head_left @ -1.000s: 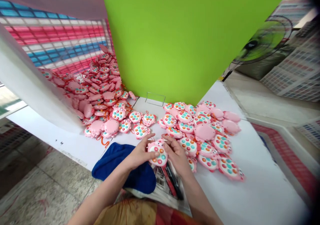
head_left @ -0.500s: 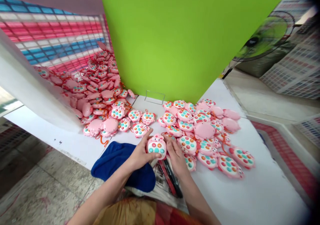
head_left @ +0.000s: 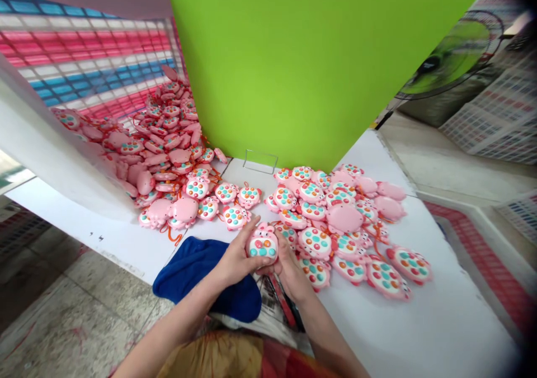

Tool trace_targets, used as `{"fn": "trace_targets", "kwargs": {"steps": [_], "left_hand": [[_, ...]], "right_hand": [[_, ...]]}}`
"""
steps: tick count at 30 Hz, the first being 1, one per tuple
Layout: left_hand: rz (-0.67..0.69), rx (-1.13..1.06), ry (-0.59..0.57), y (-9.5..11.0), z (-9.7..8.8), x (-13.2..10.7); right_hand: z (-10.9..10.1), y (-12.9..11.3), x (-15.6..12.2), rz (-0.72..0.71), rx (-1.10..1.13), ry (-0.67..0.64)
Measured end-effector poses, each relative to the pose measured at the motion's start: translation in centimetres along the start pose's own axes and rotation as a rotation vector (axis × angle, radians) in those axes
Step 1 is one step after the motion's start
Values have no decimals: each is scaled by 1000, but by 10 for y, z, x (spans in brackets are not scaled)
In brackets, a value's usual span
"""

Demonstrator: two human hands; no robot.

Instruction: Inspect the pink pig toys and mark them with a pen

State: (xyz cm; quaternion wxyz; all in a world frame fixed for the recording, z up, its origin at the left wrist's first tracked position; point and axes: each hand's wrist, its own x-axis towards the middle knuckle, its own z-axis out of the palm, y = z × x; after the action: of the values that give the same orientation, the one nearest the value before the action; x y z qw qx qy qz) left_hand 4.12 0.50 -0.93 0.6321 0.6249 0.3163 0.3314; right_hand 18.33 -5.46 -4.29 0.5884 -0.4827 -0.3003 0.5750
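Observation:
I hold one pink pig-shaped bubble toy [head_left: 262, 244] with coloured buttons between both hands, just above the white table [head_left: 423, 322]. My left hand [head_left: 235, 261] grips its left side with the thumb under its lower edge. My right hand [head_left: 289, 267] wraps its right side. A spread of like pink toys [head_left: 339, 227] lies right of my hands. A larger heap of them [head_left: 168, 149] rises at the back left.
A blue cloth [head_left: 197, 274] lies under my left wrist, with printed paper and dark pens [head_left: 285, 308] beneath my right wrist. A green board [head_left: 302, 65] stands behind the toys. A fan [head_left: 453, 53] and striped baskets [head_left: 84, 65] are around the table.
The toy in my hands turned from tilted to facing up and rose a little. One toy now lies at the far right of the spread.

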Motion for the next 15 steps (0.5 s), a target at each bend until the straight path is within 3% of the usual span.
{"fn": "trace_targets", "kwargs": {"steps": [3,8,12,15], "left_hand": [[-10,-19,-9,1,0,0],[-37,-107,26,1,-2,0],[-68,-144,38,-3,-1,1],[-47,-39,11,-3,-3,5]], "right_hand": [[4,-6,-2,79,69,-73],[9,-10,-7,57,53,-90],[9,-11,-11,11,-159,-79],[2,-9,-7,-69,-301,-36]]}}
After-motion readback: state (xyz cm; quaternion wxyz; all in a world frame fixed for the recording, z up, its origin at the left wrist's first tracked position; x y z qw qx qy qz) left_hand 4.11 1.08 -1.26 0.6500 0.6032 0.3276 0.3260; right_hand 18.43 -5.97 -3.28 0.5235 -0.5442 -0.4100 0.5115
